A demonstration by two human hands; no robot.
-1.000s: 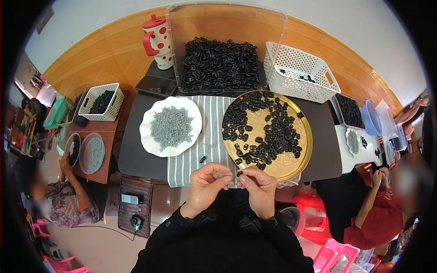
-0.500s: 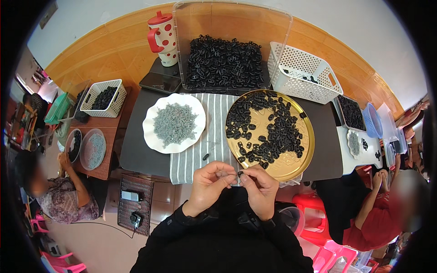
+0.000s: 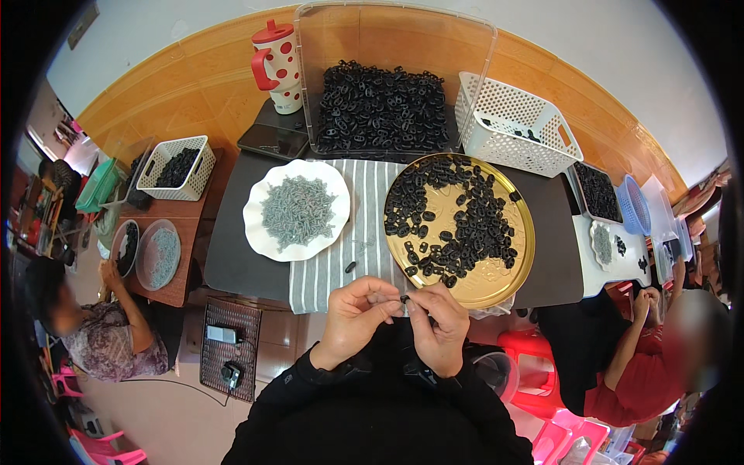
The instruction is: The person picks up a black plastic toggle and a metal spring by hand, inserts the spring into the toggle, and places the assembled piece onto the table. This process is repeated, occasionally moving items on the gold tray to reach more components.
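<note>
Head view: a small black piece (image 3: 404, 299) is pinched in the nearly closed fingertips of the right hand (image 3: 438, 325). The left hand's (image 3: 353, 319) thumb and forefinger are drawn together just beside it; whether anything is gripped there cannot be told. From the hands, black pieces (image 3: 484, 225) are spread over a gold tray (image 3: 480, 293) at one o'clock, and grey pins (image 3: 298, 208) are heaped on a white plate (image 3: 254, 213) at ten. The held piece is judged light, stiff and somewhat slippery, best gripped by its edges.

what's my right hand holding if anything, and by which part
The right hand pinches a small black piece; which part is gripped is too small to tell.
</note>
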